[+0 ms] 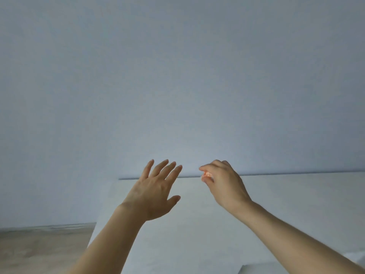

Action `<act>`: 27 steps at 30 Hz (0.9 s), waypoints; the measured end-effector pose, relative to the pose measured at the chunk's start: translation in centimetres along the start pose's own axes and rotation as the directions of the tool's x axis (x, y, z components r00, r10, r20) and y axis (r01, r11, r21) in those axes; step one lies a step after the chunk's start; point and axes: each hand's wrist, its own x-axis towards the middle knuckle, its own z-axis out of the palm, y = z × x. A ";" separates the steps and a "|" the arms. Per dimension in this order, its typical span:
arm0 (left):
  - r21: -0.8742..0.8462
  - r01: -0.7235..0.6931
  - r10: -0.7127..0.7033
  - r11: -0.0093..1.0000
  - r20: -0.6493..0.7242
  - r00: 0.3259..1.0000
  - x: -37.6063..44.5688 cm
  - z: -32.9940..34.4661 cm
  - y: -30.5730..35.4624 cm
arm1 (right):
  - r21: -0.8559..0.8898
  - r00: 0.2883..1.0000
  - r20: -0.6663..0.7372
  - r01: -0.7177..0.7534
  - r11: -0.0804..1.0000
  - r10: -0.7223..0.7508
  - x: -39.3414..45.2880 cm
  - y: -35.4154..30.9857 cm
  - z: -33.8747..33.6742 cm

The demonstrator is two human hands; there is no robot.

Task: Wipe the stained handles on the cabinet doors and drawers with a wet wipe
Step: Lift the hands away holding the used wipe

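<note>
My left hand (156, 191) is raised over the white cabinet top (296, 204) with its fingers spread and straight, holding nothing. To its right, my right hand (223, 182) pinches a small crumpled wipe stained orange-red (206, 176) between thumb and fingertips, near the cabinet's back edge. No handles, doors or drawers are in view; only the flat white top shows.
A plain pale wall (177, 76) fills the upper view behind the cabinet. A wooden floor (39, 248) shows at the lower left beside the cabinet's left edge. A lower white surface (256, 269) sits at the bottom right.
</note>
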 end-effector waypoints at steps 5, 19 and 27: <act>-0.032 -0.088 0.089 0.996 0.034 0.995 6.6 -14.3 0.8 | -0.258 0.999 -0.001 -0.045 0.965 0.046 5.1 -0.7 -14.0; -0.081 -0.307 0.304 0.948 -0.044 0.952 15.9 -26.5 18.3 | -0.446 0.978 -0.113 -0.208 0.870 0.175 -1.3 11.0 -34.5; -0.115 -0.465 0.459 0.878 -0.074 0.885 20.6 -26.0 32.2 | -0.439 0.936 -0.155 -0.352 0.826 0.317 -8.6 22.6 -40.1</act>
